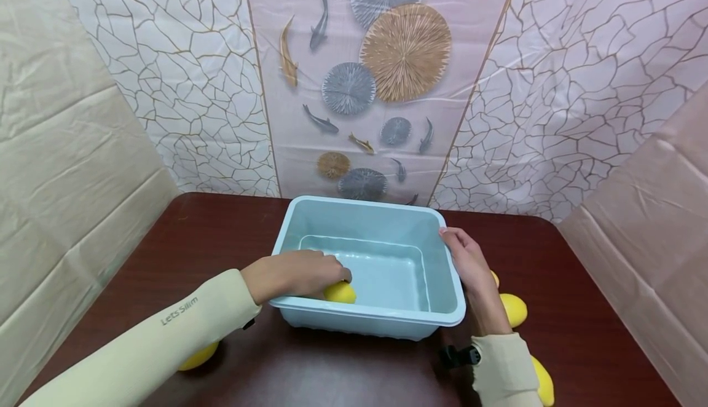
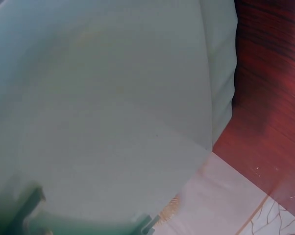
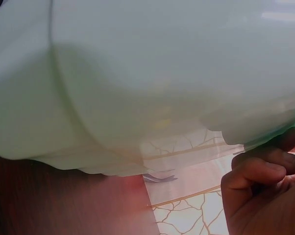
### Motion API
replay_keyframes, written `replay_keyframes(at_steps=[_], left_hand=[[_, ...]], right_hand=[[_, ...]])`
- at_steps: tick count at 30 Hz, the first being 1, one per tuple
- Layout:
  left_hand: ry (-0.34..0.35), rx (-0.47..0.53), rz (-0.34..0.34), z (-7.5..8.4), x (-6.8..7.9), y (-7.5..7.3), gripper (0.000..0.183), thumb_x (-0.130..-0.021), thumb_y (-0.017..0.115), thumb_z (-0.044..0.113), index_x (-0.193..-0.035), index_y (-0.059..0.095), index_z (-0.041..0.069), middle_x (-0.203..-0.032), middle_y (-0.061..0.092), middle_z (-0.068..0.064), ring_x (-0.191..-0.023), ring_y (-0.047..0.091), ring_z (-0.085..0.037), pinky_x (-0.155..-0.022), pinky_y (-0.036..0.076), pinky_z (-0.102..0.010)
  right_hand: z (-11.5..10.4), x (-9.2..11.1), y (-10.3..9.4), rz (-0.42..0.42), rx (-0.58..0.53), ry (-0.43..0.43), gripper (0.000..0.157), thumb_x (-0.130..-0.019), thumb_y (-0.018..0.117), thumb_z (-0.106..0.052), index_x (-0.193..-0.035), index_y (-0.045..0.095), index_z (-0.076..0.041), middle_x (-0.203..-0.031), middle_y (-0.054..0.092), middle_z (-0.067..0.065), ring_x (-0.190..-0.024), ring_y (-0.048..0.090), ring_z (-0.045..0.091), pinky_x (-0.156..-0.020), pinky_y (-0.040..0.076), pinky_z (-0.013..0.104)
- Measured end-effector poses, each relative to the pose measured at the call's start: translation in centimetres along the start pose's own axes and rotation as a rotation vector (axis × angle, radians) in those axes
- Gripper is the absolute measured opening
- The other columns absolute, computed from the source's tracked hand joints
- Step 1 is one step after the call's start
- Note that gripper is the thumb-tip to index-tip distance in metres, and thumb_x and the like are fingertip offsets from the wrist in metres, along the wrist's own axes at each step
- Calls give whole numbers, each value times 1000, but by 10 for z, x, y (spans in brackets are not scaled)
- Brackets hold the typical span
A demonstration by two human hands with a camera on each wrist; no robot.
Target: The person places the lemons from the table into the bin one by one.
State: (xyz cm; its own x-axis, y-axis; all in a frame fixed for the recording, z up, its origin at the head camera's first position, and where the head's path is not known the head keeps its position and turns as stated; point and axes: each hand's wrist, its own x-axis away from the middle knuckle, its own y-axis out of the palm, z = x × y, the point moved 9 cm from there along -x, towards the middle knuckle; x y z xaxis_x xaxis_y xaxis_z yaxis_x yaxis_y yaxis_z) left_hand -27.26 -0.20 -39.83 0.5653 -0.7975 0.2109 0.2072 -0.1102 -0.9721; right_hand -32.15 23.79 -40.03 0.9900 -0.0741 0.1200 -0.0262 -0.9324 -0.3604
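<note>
A light blue plastic basin (image 1: pixel 381 316) stands on the dark table. My left hand (image 1: pixel 306 272) reaches over its left front rim and holds a yellow lemon (image 1: pixel 340 292) low inside, near the front wall; the fingertips are partly hidden. On the other side, my right hand (image 1: pixel 470 265) grips the right rim, thumb on top. Its curled fingers (image 3: pixel 255 178) show against the rim in the right wrist view. The basin's outer wall (image 2: pixel 113 98) fills most of the left wrist view, where the left hand is hidden.
Several more lemons lie on the table: one (image 1: pixel 199 356) beneath the left forearm, others (image 1: pixel 513 310) (image 1: pixel 543 382) beside the right forearm, one partly hidden behind the right wrist. Patterned cloth (image 1: pixel 354 87) hangs behind the table (image 1: pixel 232 229), with plain cloth at both sides.
</note>
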Motion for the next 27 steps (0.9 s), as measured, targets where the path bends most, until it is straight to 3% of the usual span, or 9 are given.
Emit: replay_keyframes(at_steps=[6,13,19,27], left_hand=[[19,19,-63,1,-1,6,20,-95,60,6,-109,67,19,-84,58,11,-73,52,-10,-71,44,-26],[-63,106,-128,-5,5,12,21,-96,60,9,-111,69,20,-89,62,10,-76,55,-7,-76,47,-26],[-71,101,-143,-6,6,12,18,-95,60,7,-105,68,20,-83,58,10,-74,52,-8,-71,44,-26],[-133,136,-199,-12,7,16,17,-94,60,8,-105,67,20,-85,57,10,-78,52,-9,-73,43,-29]], right_hand=[[0,-1,-1,0,10,8,57,-103,41,-52,-138,47,-8,-127,54,18,-95,59,20,-75,53,25],[3,-2,3,-5,6,26,58,-102,42,-53,-138,47,-9,-129,54,17,-96,59,19,-76,54,25],[3,-1,0,12,20,27,57,-103,41,-53,-138,47,-9,-129,54,17,-96,60,20,-76,54,24],[2,-1,0,1,-2,13,57,-103,42,-52,-137,47,-8,-126,55,17,-90,61,15,-74,54,24]])
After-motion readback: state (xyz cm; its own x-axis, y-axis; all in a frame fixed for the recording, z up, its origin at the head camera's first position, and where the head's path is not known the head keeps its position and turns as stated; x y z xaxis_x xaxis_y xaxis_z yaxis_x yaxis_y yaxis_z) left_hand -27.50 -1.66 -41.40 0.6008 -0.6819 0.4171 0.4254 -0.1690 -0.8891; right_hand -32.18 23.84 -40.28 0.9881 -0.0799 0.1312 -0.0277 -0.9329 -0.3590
